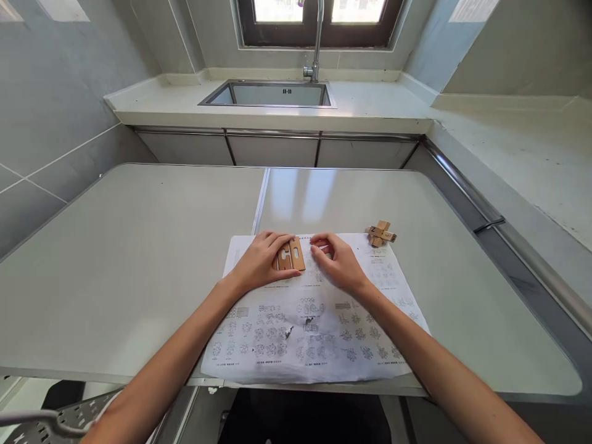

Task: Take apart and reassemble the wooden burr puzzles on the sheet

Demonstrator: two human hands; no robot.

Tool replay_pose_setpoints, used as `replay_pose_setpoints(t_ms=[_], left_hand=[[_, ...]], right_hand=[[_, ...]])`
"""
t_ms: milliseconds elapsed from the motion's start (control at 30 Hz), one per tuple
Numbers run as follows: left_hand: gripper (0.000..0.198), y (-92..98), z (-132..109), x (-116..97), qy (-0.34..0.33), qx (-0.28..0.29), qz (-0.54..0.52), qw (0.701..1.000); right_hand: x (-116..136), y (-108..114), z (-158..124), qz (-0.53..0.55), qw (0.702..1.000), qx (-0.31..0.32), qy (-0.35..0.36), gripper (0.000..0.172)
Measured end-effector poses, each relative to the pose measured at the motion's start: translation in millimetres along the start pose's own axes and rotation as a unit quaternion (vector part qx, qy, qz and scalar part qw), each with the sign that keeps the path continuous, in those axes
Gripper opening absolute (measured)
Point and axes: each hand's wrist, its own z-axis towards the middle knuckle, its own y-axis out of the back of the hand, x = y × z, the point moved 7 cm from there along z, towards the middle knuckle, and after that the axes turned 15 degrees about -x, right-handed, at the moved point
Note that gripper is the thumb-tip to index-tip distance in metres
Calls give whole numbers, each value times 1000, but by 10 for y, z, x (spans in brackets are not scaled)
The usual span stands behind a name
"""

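Observation:
My left hand (pixel 267 258) lies over flat wooden puzzle pieces, thumb along the near edge and fingers along the far edge. One wooden piece (pixel 297 254) has an oblong slot and sits at the right of the group. Beside it, a notched wooden piece (pixel 285 256) is partly under my fingers. Just right of them, my right hand (pixel 341 262) hovers or rests over the paper, fingers bent, thumb slightly apart from the index finger, with nothing visible between them. A printed instruction sheet (pixel 296 364), creased and torn in places, lies beneath both hands.
Crossed wooden pieces (pixel 381 234) lie at the sheet's upper right corner. The white folding table (pixel 139 246) has a seam down its middle. Behind it stand a counter with a sink (pixel 272 92) and faucet (pixel 318 43). A metal-edged ledge (pixel 481 216) runs along the right.

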Motion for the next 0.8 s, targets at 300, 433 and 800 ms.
replay_pose_setpoints(t_ms=[300, 433, 800], left_hand=[[83, -200, 197, -145, -52, 21, -50, 997], [91, -65, 129, -27, -53, 18, -33, 998], [81, 69, 28, 196, -42, 30, -9, 999]], right_hand=[[21, 48, 36, -88, 992, -21, 92, 29], [30, 19, 26, -116, 982, 36, 142, 48], [-8, 7, 21, -136, 967, 108, 185, 78]])
